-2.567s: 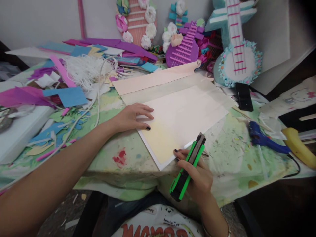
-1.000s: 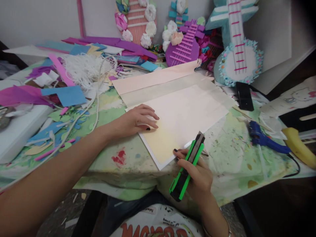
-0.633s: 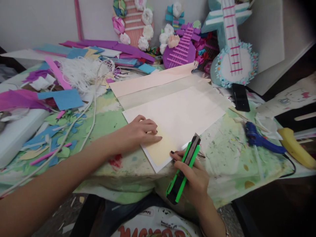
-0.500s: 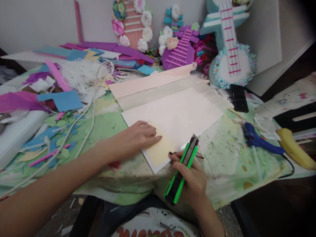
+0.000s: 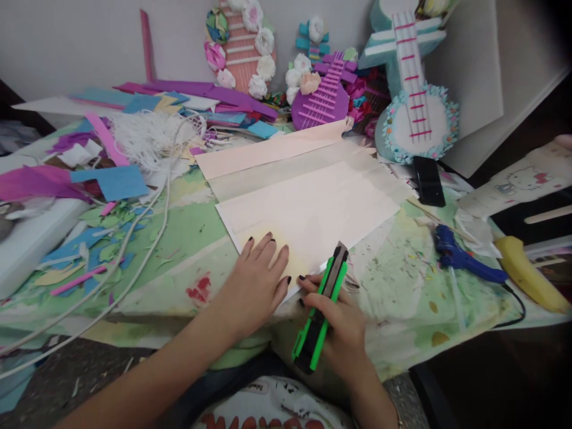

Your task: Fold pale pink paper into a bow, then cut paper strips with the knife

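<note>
My left hand (image 5: 257,280) lies flat with fingers stretched out on the near corner of a pale pink sheet (image 5: 322,208) on the table. My right hand (image 5: 339,325) is closed round a green and black utility knife (image 5: 320,316), held just at the sheet's near edge, tip pointing up toward the sheet. Two more pale strips (image 5: 272,152) lie behind the sheet.
A paint-stained green cloth (image 5: 402,280) covers the table. A blue glue gun (image 5: 465,259), a black phone (image 5: 428,180) and a yellow tool (image 5: 527,271) lie at the right. Foam guitar crafts (image 5: 413,113) stand behind. Coloured foam scraps and white cord (image 5: 147,134) pile at the left.
My left hand slid from the sheet's left edge down to its near corner, beside the right hand. The sheet turned slightly. The knife stayed in my right hand.
</note>
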A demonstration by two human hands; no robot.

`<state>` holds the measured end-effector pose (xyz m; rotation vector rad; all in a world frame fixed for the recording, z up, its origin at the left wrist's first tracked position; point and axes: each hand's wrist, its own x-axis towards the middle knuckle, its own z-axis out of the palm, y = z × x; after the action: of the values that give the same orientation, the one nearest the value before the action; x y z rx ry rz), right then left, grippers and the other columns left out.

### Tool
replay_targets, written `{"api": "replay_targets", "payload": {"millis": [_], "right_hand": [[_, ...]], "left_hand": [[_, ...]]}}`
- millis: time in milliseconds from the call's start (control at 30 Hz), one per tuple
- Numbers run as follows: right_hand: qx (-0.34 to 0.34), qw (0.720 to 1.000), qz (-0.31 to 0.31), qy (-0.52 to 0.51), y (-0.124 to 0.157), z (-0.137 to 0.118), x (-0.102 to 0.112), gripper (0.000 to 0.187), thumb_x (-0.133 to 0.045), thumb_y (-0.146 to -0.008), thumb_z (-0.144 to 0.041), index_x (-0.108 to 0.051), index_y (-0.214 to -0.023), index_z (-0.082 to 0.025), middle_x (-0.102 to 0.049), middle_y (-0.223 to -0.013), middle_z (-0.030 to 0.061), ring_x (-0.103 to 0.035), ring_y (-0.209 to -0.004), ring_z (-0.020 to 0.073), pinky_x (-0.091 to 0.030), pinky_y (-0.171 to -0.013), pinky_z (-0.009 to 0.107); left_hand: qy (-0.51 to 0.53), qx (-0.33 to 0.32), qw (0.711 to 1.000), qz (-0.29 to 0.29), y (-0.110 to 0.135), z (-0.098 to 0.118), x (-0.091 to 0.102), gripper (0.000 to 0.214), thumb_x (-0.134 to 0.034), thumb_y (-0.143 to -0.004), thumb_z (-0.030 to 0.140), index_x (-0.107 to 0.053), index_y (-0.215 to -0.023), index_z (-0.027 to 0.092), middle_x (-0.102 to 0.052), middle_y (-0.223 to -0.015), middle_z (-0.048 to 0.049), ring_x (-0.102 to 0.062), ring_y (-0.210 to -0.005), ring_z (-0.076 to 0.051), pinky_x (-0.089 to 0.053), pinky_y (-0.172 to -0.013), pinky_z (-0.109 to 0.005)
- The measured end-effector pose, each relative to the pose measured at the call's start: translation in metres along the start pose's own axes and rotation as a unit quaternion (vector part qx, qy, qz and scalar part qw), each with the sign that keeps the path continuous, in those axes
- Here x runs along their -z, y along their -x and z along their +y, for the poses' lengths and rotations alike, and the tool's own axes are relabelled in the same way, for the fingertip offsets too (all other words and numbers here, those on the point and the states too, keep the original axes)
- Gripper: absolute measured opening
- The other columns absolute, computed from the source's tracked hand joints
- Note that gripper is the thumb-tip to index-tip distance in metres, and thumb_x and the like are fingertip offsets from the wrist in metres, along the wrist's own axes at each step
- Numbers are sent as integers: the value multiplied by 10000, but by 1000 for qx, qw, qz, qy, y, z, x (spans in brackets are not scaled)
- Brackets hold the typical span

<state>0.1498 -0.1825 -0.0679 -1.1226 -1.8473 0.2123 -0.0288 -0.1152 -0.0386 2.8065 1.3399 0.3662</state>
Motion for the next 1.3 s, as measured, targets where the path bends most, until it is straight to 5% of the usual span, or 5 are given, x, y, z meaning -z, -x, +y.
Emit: {"api": "replay_targets", "payload": {"millis": [300, 500, 733, 1000, 1300], "right_hand": [[-121, 922, 281, -238, -24, -6, 55, 302, -528, -874, -497, -601, -920, -208, -439, -351, -86, -373, -253, 121, -439, -474, 355], [-205, 895, 148, -367, -59, -1, 64, 529, -212, -905, -515, -495, -1183, -165, -556, -445, 13, -478, -324, 185, -360, -397, 330], [-281, 869, 50, -405, -96, 19, 32, 126, -519, -835, -325, -481, -932, -254, -542, -637, -23, -553, -564, 139, -482, -557, 288], [-326, 843, -19, -428, -140, 31, -3, 252, -546, -824, -289, -574, -1055, -191, -637, -657, -7, -610, -550, 121, -544, -552, 271], [-284, 889, -102, -345, -146, 46, -21, 349, -682, -788, -342, -595, -1088, -186, -720, -999, 95, -715, -845, 207, -604, -784, 380]], "left_hand": [[32, 27, 998, 40, 2, 3, -4, 434, -413, -890, 264, -524, -1270, 86, -527, -1268, -197, -401, -1300, -309, -312, -1091, -526], [51, 65, 995, 58, 2, 6, -5, 439, -440, -854, 265, -555, -1246, 105, -495, -1307, -207, -391, -1308, -326, -315, -1081, -537], [69, 86, 993, 48, -1, 5, -2, 428, -502, -814, 277, -567, -1220, 160, -385, -1431, -209, -339, -1347, -337, -328, -1063, -527], [35, 69, 996, 49, -7, 4, -1, 594, -487, -796, 366, -508, -1297, 47, -449, -1398, -227, -383, -1314, -360, -333, -1056, -482], [42, 69, 995, 52, -8, -4, -2, 695, -462, -786, 428, -434, -1368, 50, -482, -1386, -194, -420, -1287, -325, -331, -1042, -444]]}}
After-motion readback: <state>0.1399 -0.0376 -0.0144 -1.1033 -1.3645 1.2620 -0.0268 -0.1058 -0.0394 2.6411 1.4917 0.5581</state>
